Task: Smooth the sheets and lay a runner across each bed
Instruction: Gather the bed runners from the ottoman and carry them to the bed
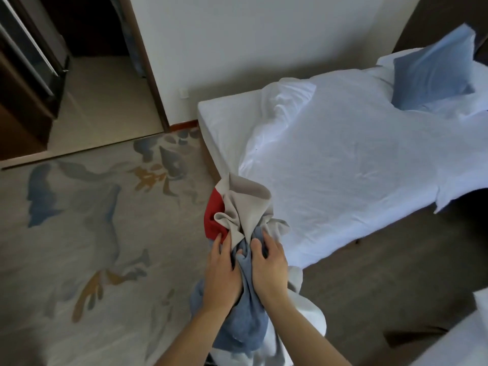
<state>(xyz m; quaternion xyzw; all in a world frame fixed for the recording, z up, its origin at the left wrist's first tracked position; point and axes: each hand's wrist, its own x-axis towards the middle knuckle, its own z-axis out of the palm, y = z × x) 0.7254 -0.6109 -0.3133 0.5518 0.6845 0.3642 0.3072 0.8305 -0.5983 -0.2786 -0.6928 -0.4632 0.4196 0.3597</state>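
Note:
A bunched runner (244, 212) of beige, red and blue cloth hangs in front of me, just off the near foot corner of the bed (219, 120). My left hand (220, 273) grips its left side and my right hand (270, 265) grips its right side, close together. The bed's white sheet (343, 159) lies wrinkled, with a raised fold near the far edge. A blue pillow (433, 70) leans at the head of the bed on the right.
Patterned carpet (79, 220) covers the floor to the left. A doorway with a dark wardrobe (29, 70) opens at the back left. A brown strip of floor (383, 273) runs between this bed and a second white bed corner (464, 339) at lower right.

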